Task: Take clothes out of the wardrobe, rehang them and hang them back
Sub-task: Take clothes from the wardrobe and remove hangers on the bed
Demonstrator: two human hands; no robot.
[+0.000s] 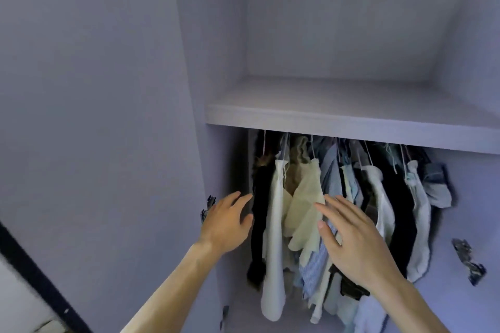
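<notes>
Several garments hang close together on hangers inside the open wardrobe (224,159). At the left end is a black garment (260,213), then a white one (274,238), then a cream knit top (305,197) and a blue striped shirt (315,262). My left hand (227,224) is stretched out with straight fingers, its fingertips at the black garment's left edge. My right hand (351,240) is spread flat in front of the cream top and striped shirt, holding nothing. The rail is hidden under the shelf.
A pale shelf (338,116) runs above the clothes, with a bare compartment over it. The open door (94,116) stands at the left, with hinges (209,207) on the frame. Another hinge (468,259) sits on the right wall. More dark and white garments (400,211) hang to the right.
</notes>
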